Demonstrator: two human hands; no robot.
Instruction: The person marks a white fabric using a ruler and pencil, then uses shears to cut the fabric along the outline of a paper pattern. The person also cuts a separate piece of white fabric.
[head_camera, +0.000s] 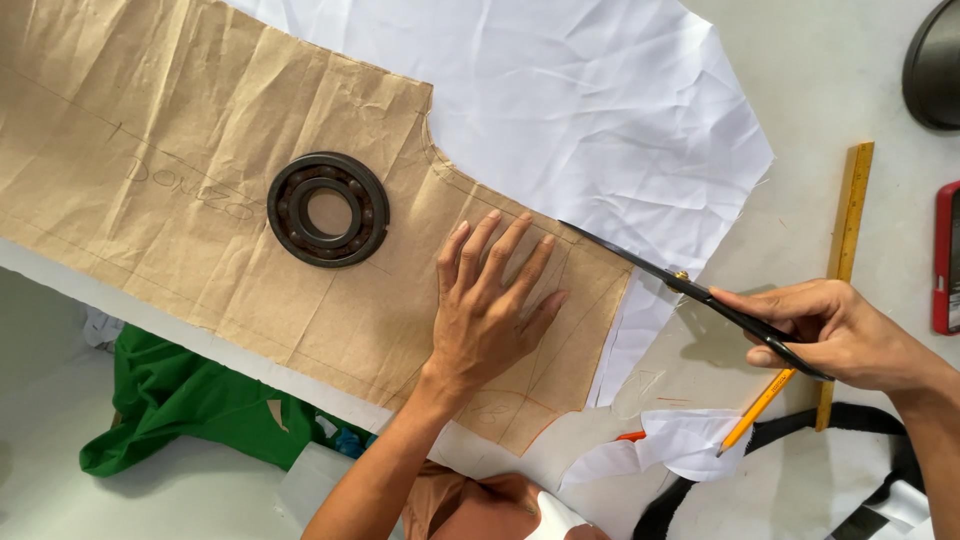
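My left hand (487, 315) lies flat, fingers spread, pinning the brown paper pattern (200, 230) onto the white fabric (600, 110). My right hand (835, 330), at three o'clock, is closed around black scissors (690, 290) and a yellow pencil (757, 410). The blades bite at the pattern's right edge; fabric at twelve o'clock looks uncut, while a scrap (680, 440) lies at five o'clock.

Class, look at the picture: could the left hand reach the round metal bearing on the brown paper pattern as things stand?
Probably yes. The left hand lies flat on the brown paper pattern, and the bearing sits just beside it with nothing between them.
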